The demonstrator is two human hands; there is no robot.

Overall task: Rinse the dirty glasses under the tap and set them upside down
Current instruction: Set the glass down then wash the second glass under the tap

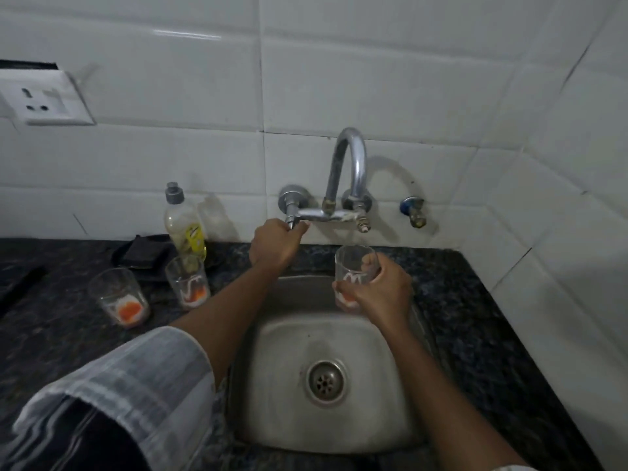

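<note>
My right hand (380,294) grips a clear glass (355,266) upright over the steel sink (272,385), just below the spout of the chrome tap (350,164). Orange residue sits at the bottom of this glass. My left hand (275,244) is closed around the tap's left handle (292,217). I cannot make out running water. Two more dirty glasses stand upright on the dark counter to the left of the sink: one (119,297) further left, one (188,282) nearer the sink, both with orange dregs.
A dish soap bottle (183,222) stands against the white tiled wall behind the glasses, next to a black sponge holder (144,254). A wall socket (44,100) is at upper left. A small side valve (414,212) sticks out right of the tap. The speckled counter (475,334) surrounds the sink.
</note>
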